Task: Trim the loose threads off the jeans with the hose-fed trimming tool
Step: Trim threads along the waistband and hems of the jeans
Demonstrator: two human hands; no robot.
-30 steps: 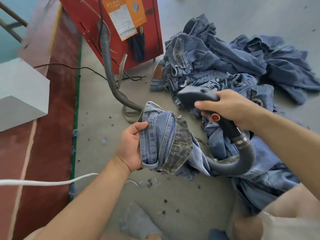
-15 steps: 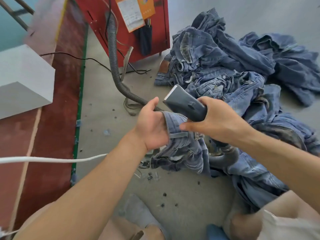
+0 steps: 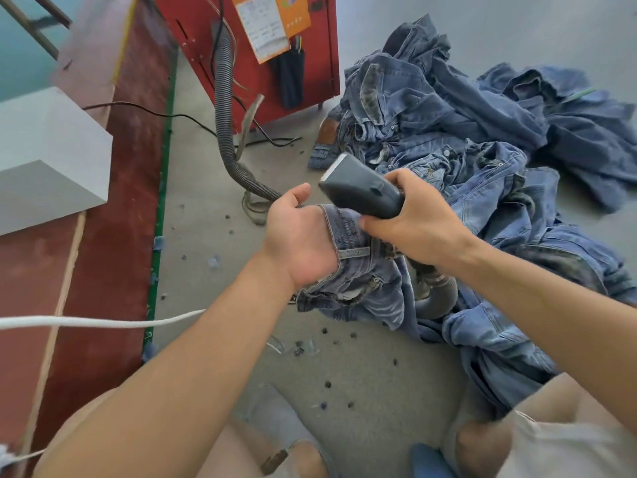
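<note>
My left hand point(image 3: 298, 238) grips a bunched part of the blue jeans point(image 3: 358, 281), holding the fabric up off the floor; its fingers are hidden behind the cloth. My right hand point(image 3: 418, 220) holds the dark grey trimming tool point(image 3: 362, 193) by its handle. The tool's pale cutting edge points up and to the left, just above the held fabric and next to my left thumb. Its grey ribbed hose point(image 3: 439, 300) curls down under my right wrist and is partly hidden by denim.
A heap of blue jeans point(image 3: 465, 132) covers the floor at right. The ribbed hose point(image 3: 224, 98) runs up to a red machine point(image 3: 262, 53) at the back. A white cord point(image 3: 103, 322) crosses at left beside a red-brown floor strip. Thread scraps dot the grey floor.
My left hand turned the jeans and gripped them from the left side. My right hand swung the trimmer so its head points up-left over the fabric. Both hands drew closer together.
</note>
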